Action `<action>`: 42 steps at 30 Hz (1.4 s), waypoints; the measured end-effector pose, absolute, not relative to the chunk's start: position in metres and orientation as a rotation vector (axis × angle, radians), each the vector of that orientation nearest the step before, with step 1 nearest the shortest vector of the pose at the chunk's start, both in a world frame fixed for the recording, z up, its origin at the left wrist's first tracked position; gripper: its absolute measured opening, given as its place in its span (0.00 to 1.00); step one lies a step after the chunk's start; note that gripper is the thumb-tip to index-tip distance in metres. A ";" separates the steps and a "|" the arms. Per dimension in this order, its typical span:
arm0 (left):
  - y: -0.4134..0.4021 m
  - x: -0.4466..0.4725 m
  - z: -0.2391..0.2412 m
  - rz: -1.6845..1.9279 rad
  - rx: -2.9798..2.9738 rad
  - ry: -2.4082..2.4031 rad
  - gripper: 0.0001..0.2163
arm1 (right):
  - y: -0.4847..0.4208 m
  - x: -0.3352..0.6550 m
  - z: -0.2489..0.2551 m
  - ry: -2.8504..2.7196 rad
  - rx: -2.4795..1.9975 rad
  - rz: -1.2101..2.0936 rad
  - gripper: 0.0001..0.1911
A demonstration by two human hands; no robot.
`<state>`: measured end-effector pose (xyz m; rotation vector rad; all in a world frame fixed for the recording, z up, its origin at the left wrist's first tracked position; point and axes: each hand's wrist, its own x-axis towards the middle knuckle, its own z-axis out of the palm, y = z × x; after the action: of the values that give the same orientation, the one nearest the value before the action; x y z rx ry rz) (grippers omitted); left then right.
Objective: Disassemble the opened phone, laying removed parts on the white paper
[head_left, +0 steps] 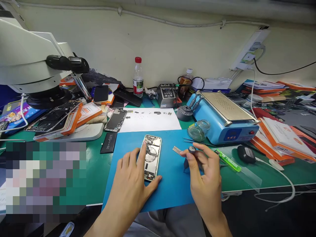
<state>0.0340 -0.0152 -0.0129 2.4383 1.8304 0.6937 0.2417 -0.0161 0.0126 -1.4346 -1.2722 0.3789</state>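
An opened phone housing (155,158) lies on the blue mat (172,194), its inner parts bare. My left hand (130,177) rests over its left side and lower end, fingers stretched, the index finger touching the upper part. To the right, my right hand (206,177) grips a small dark screwdriver (187,164), tip down and off to the side of the phone. A little silver metal piece (176,150) shows at the fingertips; whether it is pinched or lies on the mat I cannot tell.
Small screws and parts lie on a white sheet (153,121) behind the mat. A battery (108,143) and a phone screen (116,120) sit left. At right stand a glass jar (198,130), tweezers, a green knife (228,160) and a blue heating plate (222,118). A microscope (37,69) overhangs the left.
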 end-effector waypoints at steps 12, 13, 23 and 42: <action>-0.010 -0.045 0.010 0.434 2.282 1.178 0.47 | -0.029 0.249 0.006 -1.534 -1.358 0.110 0.25; -0.009 -0.048 0.011 0.428 2.252 1.161 0.47 | -0.028 0.251 0.005 -1.555 -1.362 0.060 0.25; 0.001 -0.049 0.015 0.513 2.199 1.162 0.48 | -0.003 0.235 0.027 -1.278 -1.292 0.338 0.18; -0.004 -0.058 0.002 0.484 2.256 1.222 0.27 | 0.012 0.220 0.021 -1.458 -1.253 0.286 0.21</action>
<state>-0.0578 -0.0036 0.0023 2.2562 1.2222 0.4842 0.2204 0.0120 0.0211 -1.2531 -1.4579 0.2865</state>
